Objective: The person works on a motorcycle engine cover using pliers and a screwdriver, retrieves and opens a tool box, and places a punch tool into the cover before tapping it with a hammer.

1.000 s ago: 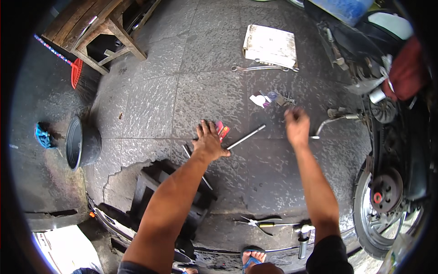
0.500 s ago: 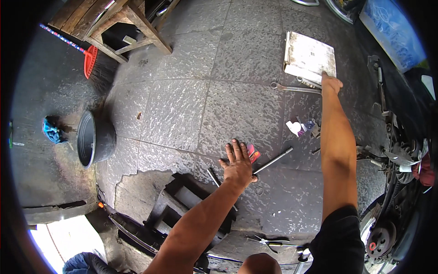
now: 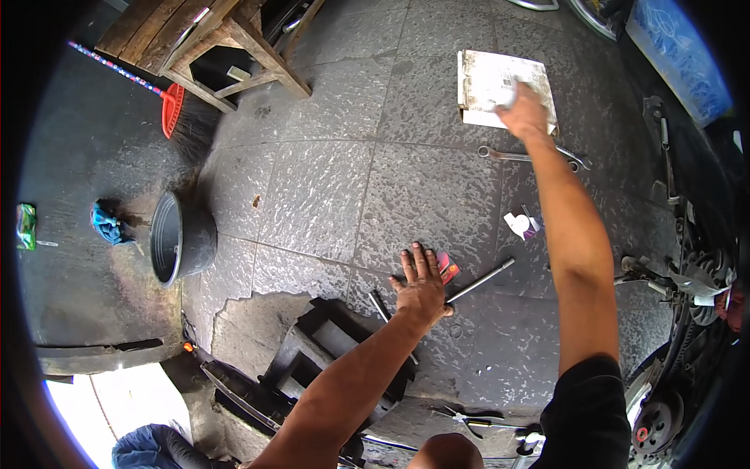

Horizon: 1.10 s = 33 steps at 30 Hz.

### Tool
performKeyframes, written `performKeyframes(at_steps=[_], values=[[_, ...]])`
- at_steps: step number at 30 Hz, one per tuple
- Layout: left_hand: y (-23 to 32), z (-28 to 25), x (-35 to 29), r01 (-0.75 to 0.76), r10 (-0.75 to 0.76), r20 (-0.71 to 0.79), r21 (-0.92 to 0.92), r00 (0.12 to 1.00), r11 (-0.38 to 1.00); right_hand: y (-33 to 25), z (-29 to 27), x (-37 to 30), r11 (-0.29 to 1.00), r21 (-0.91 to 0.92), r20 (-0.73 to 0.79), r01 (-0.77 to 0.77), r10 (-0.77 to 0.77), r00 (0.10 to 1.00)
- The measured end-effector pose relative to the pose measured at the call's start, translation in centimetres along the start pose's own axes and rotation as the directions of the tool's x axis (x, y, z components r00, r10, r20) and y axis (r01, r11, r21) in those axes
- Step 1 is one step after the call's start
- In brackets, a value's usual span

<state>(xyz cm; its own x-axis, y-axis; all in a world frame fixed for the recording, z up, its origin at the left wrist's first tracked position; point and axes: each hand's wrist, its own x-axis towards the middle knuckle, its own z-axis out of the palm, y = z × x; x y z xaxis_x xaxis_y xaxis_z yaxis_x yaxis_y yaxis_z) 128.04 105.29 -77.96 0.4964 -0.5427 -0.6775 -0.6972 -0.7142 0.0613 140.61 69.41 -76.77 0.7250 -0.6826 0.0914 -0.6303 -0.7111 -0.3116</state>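
My left hand (image 3: 419, 291) lies flat on the stone floor, fingers spread. Beside its fingers is a small pink-red packet (image 3: 447, 269), and a metal rod (image 3: 483, 280) runs out from under the palm side. A second metal rod (image 3: 380, 305) lies to its left, partly behind my forearm. My right hand (image 3: 526, 115) reaches over the top of a stained white box (image 3: 488, 74). Its fingers are blurred, so whether they hold anything is unclear. Just nearer than the box, combination wrenches (image 3: 504, 155) lie partly hidden by my right forearm.
A black bucket (image 3: 195, 238) lies tipped on the left, near a blue cloth (image 3: 108, 222) and a red broom (image 3: 173, 109). A wooden stand (image 3: 266, 59) is behind. Pliers (image 3: 469, 420) lie near me; machine parts (image 3: 680, 305) line the right.
The white box has shifted left across the floor. My right hand has moved from its near right corner to over its top. My left hand stays on the floor.
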Motion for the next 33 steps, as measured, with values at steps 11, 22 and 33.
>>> performKeyframes(at_steps=[11,22,33], values=[[-1.8,0.0,0.0,0.019,-0.018,0.021,-0.048,1.0,0.999,-10.5,6.7,-3.5,0.979,-0.172,-0.09,0.11,-0.127,0.988],[-1.3,-0.1,0.0,0.017,-0.017,-0.001,-0.075,1.0,0.997,-10.3,9.5,-2.0,0.985,-0.12,-0.353,0.121,-0.157,0.922],[-1.7,0.1,0.0,0.015,-0.017,-0.021,-0.093,1.0,0.996,-8.7,7.9,-1.4,0.975,-0.221,-0.245,0.019,-0.074,0.967]])
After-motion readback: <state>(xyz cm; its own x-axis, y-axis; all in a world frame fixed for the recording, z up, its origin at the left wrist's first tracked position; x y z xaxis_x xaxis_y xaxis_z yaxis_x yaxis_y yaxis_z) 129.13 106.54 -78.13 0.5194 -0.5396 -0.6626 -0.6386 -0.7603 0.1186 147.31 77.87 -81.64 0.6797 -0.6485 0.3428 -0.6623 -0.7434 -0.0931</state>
